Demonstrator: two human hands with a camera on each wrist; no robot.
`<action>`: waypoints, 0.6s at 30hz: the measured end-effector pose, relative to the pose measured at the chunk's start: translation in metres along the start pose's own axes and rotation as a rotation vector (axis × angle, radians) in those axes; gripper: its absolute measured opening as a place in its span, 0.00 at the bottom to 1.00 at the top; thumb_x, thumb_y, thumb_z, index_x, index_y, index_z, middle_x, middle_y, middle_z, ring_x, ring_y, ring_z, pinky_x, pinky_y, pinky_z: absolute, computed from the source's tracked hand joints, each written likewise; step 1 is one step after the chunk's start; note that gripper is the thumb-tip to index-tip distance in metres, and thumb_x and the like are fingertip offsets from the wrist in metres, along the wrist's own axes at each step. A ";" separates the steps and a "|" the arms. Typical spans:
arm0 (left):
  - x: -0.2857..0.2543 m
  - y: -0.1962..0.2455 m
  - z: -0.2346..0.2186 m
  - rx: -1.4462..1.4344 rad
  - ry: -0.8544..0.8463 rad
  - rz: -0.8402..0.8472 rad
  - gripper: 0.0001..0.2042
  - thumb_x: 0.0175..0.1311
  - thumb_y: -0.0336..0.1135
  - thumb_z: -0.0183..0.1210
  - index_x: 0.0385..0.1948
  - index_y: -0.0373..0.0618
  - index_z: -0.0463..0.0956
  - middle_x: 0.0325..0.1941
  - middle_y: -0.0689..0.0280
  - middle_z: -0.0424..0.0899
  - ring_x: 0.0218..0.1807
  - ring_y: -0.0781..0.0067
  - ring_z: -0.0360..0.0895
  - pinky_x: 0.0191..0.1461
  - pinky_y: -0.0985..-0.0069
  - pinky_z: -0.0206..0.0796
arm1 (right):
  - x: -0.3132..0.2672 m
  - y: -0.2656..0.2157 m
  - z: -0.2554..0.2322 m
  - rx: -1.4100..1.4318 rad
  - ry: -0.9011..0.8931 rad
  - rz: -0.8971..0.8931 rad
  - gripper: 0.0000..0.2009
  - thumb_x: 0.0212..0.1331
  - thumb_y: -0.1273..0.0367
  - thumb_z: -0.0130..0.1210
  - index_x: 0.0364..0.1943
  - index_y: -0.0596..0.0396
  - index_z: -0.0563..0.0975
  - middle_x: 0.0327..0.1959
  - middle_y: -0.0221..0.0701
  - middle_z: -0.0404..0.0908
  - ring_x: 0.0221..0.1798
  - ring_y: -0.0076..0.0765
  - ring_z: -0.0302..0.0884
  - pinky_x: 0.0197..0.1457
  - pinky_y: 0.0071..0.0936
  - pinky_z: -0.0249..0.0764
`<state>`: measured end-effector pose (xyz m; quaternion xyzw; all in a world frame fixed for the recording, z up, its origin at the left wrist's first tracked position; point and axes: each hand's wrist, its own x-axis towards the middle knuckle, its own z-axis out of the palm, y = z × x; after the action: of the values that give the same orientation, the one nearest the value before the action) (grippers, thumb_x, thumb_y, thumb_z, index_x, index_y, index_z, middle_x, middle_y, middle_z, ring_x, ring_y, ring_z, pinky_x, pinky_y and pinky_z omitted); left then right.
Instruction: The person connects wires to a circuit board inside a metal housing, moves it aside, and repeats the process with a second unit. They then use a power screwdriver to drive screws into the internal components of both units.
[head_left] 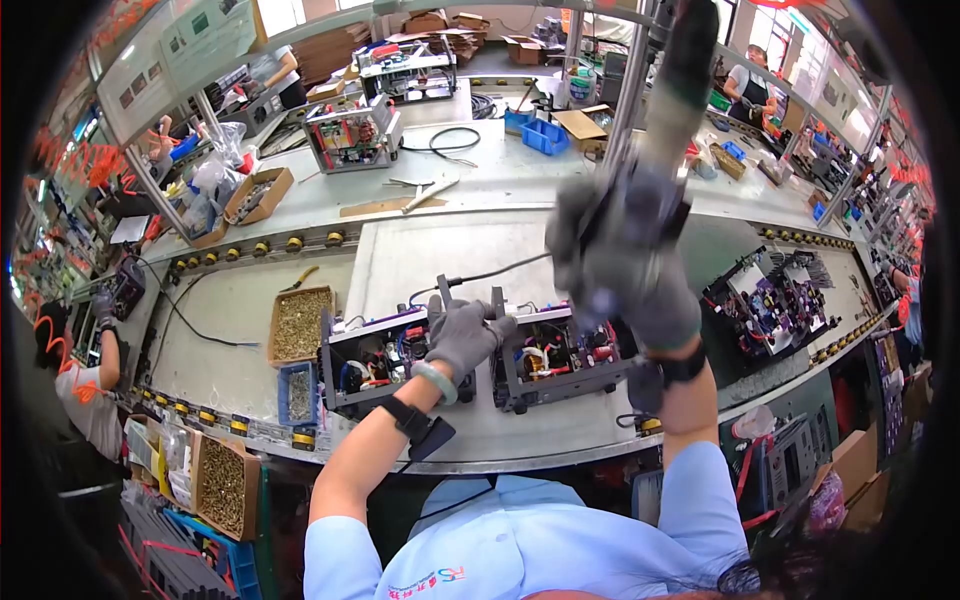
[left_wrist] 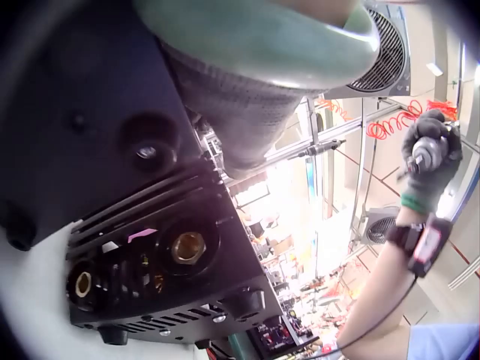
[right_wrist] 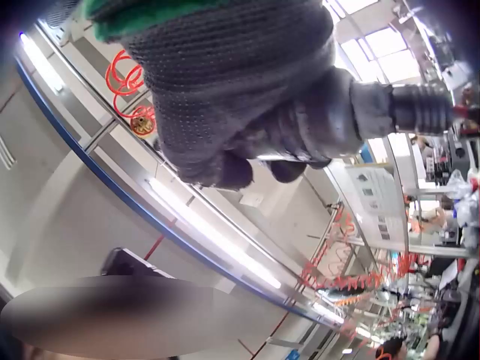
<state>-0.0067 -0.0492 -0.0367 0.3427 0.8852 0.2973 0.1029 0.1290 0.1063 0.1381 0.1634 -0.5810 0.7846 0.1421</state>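
Observation:
My gloved left hand (head_left: 465, 338) rests on the facing upper edges of two open black chassis, its fingers spread. The left chassis (head_left: 375, 400) and the right chassis (head_left: 560, 390) both show coloured wires and circuit parts inside. In the left wrist view, a black end panel (left_wrist: 225, 277) with brass sockets fills the lower left; the glove hides the fingertips. My gloved right hand (head_left: 630, 260) is raised above the right chassis and blurred. Its fingers wrap round a power screwdriver (right_wrist: 330, 112), whose ribbed end points right in the right wrist view.
Left of the chassis stand a carton of screws (head_left: 300, 325) and a blue bin (head_left: 297, 395). Another open unit (head_left: 770, 305) lies to the right. Cutters (head_left: 430, 195) and a black cable (head_left: 440, 145) lie on the far bench. Roller rails edge the bench; other people work around.

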 end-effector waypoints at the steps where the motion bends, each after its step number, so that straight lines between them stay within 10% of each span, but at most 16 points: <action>1: 0.004 0.004 0.005 0.038 0.048 -0.043 0.21 0.61 0.56 0.59 0.42 0.49 0.84 0.36 0.59 0.85 0.50 0.62 0.79 0.70 0.62 0.48 | -0.020 0.002 0.000 -0.171 -0.026 0.076 0.18 0.54 0.74 0.63 0.50 0.55 0.75 0.41 0.34 0.80 0.38 0.30 0.80 0.39 0.25 0.77; 3: 0.013 -0.005 0.013 0.079 0.105 -0.002 0.16 0.64 0.50 0.59 0.32 0.47 0.85 0.33 0.58 0.86 0.45 0.66 0.80 0.58 0.66 0.64 | -0.060 0.043 -0.015 -0.352 -0.112 -0.057 0.18 0.50 0.73 0.66 0.48 0.52 0.77 0.39 0.34 0.80 0.40 0.30 0.80 0.44 0.26 0.77; 5: 0.028 -0.036 0.026 -0.162 -0.054 -0.066 0.12 0.65 0.43 0.60 0.38 0.45 0.83 0.36 0.58 0.85 0.44 0.69 0.80 0.53 0.72 0.69 | -0.087 0.046 -0.017 -0.891 -0.181 0.331 0.18 0.46 0.71 0.66 0.44 0.52 0.78 0.45 0.36 0.79 0.44 0.37 0.81 0.49 0.31 0.78; 7: 0.011 -0.076 0.041 -1.140 0.007 0.230 0.12 0.66 0.38 0.59 0.46 0.43 0.80 0.42 0.59 0.84 0.41 0.71 0.80 0.49 0.75 0.72 | -0.116 0.079 -0.034 -1.360 -0.407 0.381 0.22 0.38 0.70 0.68 0.43 0.47 0.78 0.57 0.37 0.74 0.59 0.41 0.75 0.51 0.37 0.78; 9: -0.051 -0.029 -0.022 -1.218 -0.071 0.082 0.18 0.63 0.38 0.62 0.52 0.42 0.75 0.43 0.59 0.83 0.42 0.67 0.81 0.49 0.73 0.73 | -0.143 0.093 -0.032 -1.533 -0.433 0.344 0.15 0.40 0.71 0.64 0.37 0.55 0.79 0.67 0.42 0.63 0.71 0.52 0.58 0.59 0.43 0.76; 11: -0.080 -0.039 -0.043 0.085 0.219 0.494 0.29 0.55 0.44 0.67 0.57 0.40 0.70 0.54 0.57 0.77 0.51 0.61 0.76 0.50 0.66 0.68 | -0.160 0.116 -0.038 -1.523 -0.348 0.263 0.13 0.39 0.72 0.64 0.33 0.56 0.79 0.66 0.42 0.63 0.71 0.54 0.57 0.60 0.43 0.75; 15: -0.132 -0.085 -0.031 0.748 0.463 0.324 0.30 0.46 0.41 0.69 0.55 0.45 0.73 0.55 0.57 0.76 0.52 0.55 0.74 0.54 0.59 0.64 | -0.142 0.144 -0.048 -1.542 -0.189 0.088 0.12 0.38 0.72 0.63 0.32 0.53 0.81 0.63 0.40 0.65 0.70 0.54 0.59 0.55 0.41 0.79; 18: -0.102 -0.093 -0.052 0.589 0.264 0.204 0.28 0.46 0.36 0.68 0.53 0.45 0.73 0.58 0.55 0.73 0.55 0.52 0.74 0.52 0.58 0.65 | -0.102 0.162 -0.057 -1.543 -0.089 0.008 0.10 0.40 0.72 0.62 0.31 0.48 0.82 0.61 0.36 0.68 0.68 0.52 0.62 0.54 0.41 0.79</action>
<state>-0.0018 -0.1954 -0.0523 0.4031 0.8998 0.0793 -0.1465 0.1494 0.1116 -0.0604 0.0473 -0.9691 0.1508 0.1893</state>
